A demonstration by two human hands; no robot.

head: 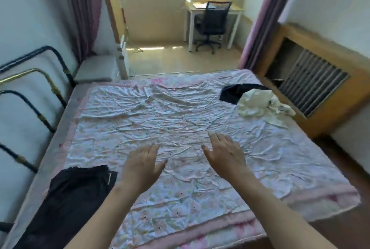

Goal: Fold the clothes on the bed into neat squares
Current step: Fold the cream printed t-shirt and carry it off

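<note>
Presently, head view: left hand (141, 165) and right hand (224, 153) hover over the middle of the bed (180, 128), fingers straight and spread, holding nothing, probably poised between garments. A dark garment (70, 198) lies at the near left corner, laid flat, its lower part cut off by the frame edge. A cream garment (258, 104) sits crumpled at the far right corner, partly covering a black garment (232, 93); whether that one is folded cannot be told. Garment types are unclear.
</note>
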